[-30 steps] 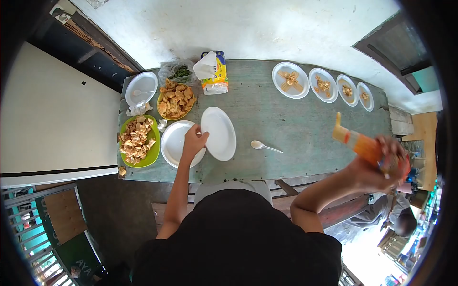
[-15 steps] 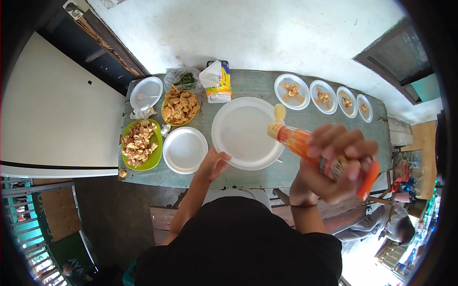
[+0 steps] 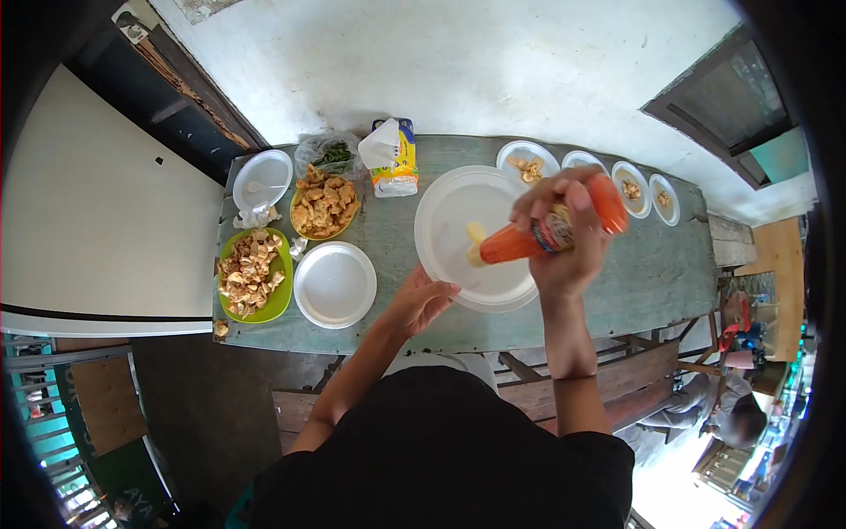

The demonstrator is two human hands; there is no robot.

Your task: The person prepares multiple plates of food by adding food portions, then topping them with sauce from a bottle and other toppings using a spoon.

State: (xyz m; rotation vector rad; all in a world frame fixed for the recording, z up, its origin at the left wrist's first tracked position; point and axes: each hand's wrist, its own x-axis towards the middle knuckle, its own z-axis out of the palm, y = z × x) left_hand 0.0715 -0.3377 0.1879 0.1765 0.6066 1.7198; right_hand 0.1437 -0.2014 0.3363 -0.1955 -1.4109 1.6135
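right hand (image 3: 564, 242) wrapped tight round an orange sauce bottle (image 3: 538, 236), tipped nozzle-down over a white foam plate (image 3: 458, 212). left hand (image 3: 421, 300) gripping that plate's near rim, holding it tilted up above the green table (image 3: 652, 273). further left: another empty white plate (image 3: 335, 284), green dish of fried snacks (image 3: 249, 275), yellow dish of more (image 3: 324, 204), tissue pack (image 3: 392, 157). row of small filled plates (image 3: 632, 188) along the far edge, partly hidden behind the bottle hand.

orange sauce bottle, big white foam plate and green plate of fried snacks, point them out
orange sauce bottle (image 3: 520, 243), head view, on its orange body
big white foam plate (image 3: 458, 207), head view, on its bare upper left
green plate of fried snacks (image 3: 278, 302), head view, on its green rim
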